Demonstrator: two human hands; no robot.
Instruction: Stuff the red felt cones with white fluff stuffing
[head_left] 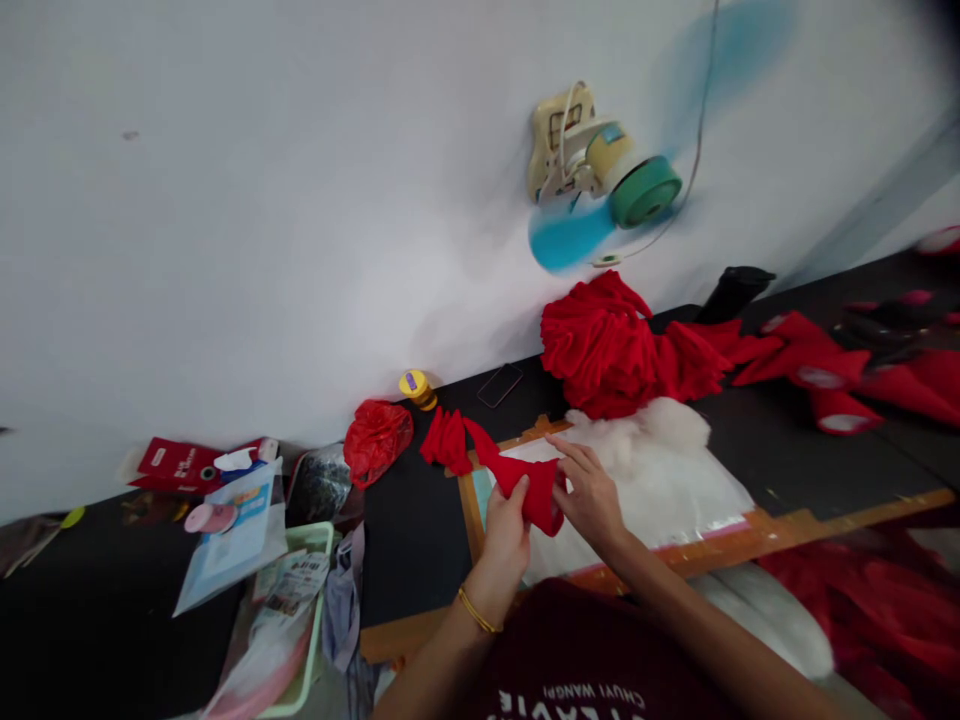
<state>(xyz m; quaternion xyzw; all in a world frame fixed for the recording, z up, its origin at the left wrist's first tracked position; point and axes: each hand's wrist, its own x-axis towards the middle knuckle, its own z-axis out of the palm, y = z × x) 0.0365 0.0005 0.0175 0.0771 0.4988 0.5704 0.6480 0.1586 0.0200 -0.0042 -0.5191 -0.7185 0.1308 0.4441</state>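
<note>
Head view: left hand point(507, 528) grips red cloth point(541, 502); right hand point(592, 495) touches opposite side, pinch unclear; firm left hold advisable.

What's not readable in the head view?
All head view:
Left hand: some fingers hidden behind the red fabric piece.
Right hand: grip on that fabric too small to settle.
Fan blades: motion blur hides their outlines.
Large shirt lettering: cut off by bottom edge.
Far-right red pieces: blurred, some cut by right edge.
</note>
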